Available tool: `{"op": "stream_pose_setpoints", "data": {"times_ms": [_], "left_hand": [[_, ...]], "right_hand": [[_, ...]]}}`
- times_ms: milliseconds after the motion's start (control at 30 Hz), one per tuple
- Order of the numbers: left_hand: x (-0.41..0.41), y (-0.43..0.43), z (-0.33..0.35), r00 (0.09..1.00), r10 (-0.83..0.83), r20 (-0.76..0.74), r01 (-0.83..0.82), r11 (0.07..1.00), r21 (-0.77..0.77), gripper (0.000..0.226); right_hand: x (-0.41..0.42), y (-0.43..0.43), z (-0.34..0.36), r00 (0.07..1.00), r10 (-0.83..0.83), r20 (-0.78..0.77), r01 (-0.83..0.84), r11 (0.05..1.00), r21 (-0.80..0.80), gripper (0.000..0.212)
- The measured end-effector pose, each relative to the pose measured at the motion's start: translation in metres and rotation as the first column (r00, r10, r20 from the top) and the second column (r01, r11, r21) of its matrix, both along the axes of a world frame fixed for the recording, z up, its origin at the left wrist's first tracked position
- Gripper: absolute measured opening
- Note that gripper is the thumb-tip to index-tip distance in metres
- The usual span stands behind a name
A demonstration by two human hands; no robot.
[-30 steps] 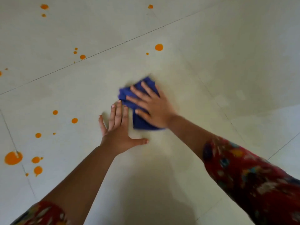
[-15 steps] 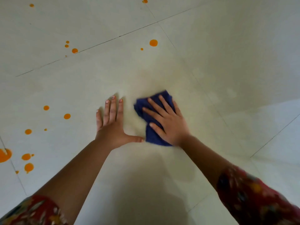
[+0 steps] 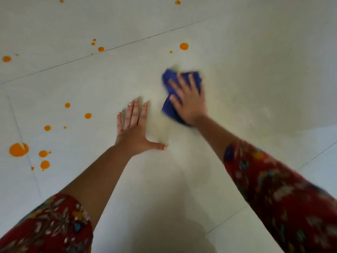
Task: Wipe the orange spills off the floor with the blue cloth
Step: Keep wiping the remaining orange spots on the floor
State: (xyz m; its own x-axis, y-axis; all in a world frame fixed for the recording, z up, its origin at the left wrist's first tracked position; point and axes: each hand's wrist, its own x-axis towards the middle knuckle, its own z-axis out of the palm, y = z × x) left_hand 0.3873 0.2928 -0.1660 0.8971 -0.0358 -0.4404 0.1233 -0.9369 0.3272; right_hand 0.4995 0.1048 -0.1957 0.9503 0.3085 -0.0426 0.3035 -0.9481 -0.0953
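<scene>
**Cloth swings out from the left hand; most spots remain**

Since half a second ago the cloth [image 3: 168, 108] and the right hand [image 3: 189, 105] on it have slid away from the left hand [image 3: 135, 132]. Then they lay just beside its thumb; now they sit farther out, beyond and to the right of its fingertips. Both are blurred by the stroke. The left hand has stayed planted on the floor [image 3: 255, 52], palm down, fingers straight, thumb spread wide, holding nothing.

The right hand presses the cloth flat with splayed fingers. It does not look bunched in a fist, though the blur hides whether the thumb hooks an edge.

Around and ahead of the left hand the tile shows no orange, only a faint yellowish sheen, so this patch seems wiped. Much is left:
- a round spot [image 3: 183, 46] and a speck, far beyond the left hand, ahead of the cloth;
- a small cluster [image 3: 100, 49] beyond it to the left;
- scattered dots [image 3: 87, 115] just left of it;
- the largest blot [image 3: 19, 149] and its neighbours, well to its left.

By my reading, the job is under halfway.
</scene>
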Motion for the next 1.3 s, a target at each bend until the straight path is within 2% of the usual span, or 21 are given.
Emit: {"op": "stream_pose_setpoints", "data": {"times_ms": [67,133,167,233,300,400,433,500,567,633,700,800,867,967,1067,1133,1233,1300], "left_hand": [[-0.025,0.000,0.003,0.995,0.025,0.099,-0.026,1.000,0.002,0.130],[-0.060,0.008,0.006,0.987,0.024,0.161,-0.026,1.000,0.013,0.120],[-0.077,0.014,0.006,0.985,0.019,0.169,-0.024,0.999,0.028,0.117],[-0.111,0.027,0.007,0.985,0.034,0.167,-0.046,0.997,0.069,0.113],[-0.133,0.037,0.006,0.986,0.048,0.159,-0.065,0.993,0.103,0.110],[-0.152,0.043,0.006,0.987,0.082,0.139,-0.096,0.990,0.099,0.106],[-0.154,0.044,0.007,0.987,0.085,0.140,-0.099,0.990,0.098,0.106],[-0.162,0.047,0.007,0.988,0.086,0.131,-0.100,0.990,0.103,0.104],[-0.170,0.051,0.008,0.989,0.091,0.120,-0.105,0.988,0.112,0.101],[-0.179,0.053,0.010,0.988,0.104,0.116,-0.119,0.985,0.126,0.100],[-0.189,0.055,0.010,0.985,0.133,0.111,-0.148,0.980,0.135,0.099],[-0.204,0.057,0.010,0.970,0.218,0.106,-0.230,0.966,0.116,0.100],[-0.210,0.058,0.012,0.968,0.234,0.091,-0.243,0.963,0.114,0.100],[-0.218,0.067,0.018,0.980,0.185,0.067,-0.193,0.969,0.152,0.094],[-0.220,0.087,0.032,1.000,-0.005,0.024,-0.001,0.963,0.269,0.086],[-0.221,0.103,0.045,0.998,-0.062,-0.026,0.067,0.944,0.323,0.083],[-0.222,0.125,0.065,0.990,-0.070,-0.121,0.109,0.929,0.354,0.084],[-0.219,0.137,0.077,0.973,-0.164,-0.162,0.214,0.902,0.374,0.086]], "right_hand": [[-0.070,-0.007,0.000,0.958,0.288,0.010,-0.288,0.958,-0.009,0.055],[-0.107,-0.048,0.000,0.914,0.405,0.002,-0.405,0.914,0.000,0.055],[-0.107,-0.069,-0.001,0.933,0.360,0.014,-0.360,0.933,0.009,0.054],[-0.088,-0.090,-0.002,0.996,0.091,0.010,-0.091,0.996,0.018,0.055],[-0.064,-0.076,-0.001,0.991,-0.136,-0.002,0.136,0.991,0.018,0.058],[-0.055,-0.019,-0.005,0.978,-0.207,0.013,0.206,0.978,0.034,0.062],[-0.060,0.001,-0.005,0.987,-0.162,0.021,0.161,0.986,0.041,0.062],[-0.093,0.034,-0.007,0.998,0.046,0.054,-0.049,0.997,0.063,0.059],[-0.148,0.039,-0.004,0.933,0.359,0.032,-0.360,0.933,0.031,0.056],[-0.168,0.008,-0.001,0.867,0.498,0.018,-0.498,0.867,0.019,0.056],[-0.145,-0.020,-0.004,0.925,0.378,0.035,-0.379,0.925,0.025,0.057],[-0.094,-0.001,-0.004,0.999,0.034,0.027,-0.034,0.999,0.026,0.058],[-0.083,0.045,-0.005,1.000,0.000,-0.003,0.000,0.999,0.048,0.060],[-0.129,0.104,-0.008,0.977,0.215,0.007,-0.214,0.972,0.093,0.057],[-0.191,0.083,-0.005,0.819,0.573,0.032,-0.573,0.815,0.080,0.053],[-0.175,0.057,-0.004,0.773,0.634,0.038,-0.634,0.768,0.089,0.053],[-0.123,0.060,-0.005,0.906,0.423,0.016,-0.423,0.905,0.043,0.054],[-0.109,0.092,-0.004,0.964,0.265,-0.012,-0.263,0.962,0.076,0.054]]}}
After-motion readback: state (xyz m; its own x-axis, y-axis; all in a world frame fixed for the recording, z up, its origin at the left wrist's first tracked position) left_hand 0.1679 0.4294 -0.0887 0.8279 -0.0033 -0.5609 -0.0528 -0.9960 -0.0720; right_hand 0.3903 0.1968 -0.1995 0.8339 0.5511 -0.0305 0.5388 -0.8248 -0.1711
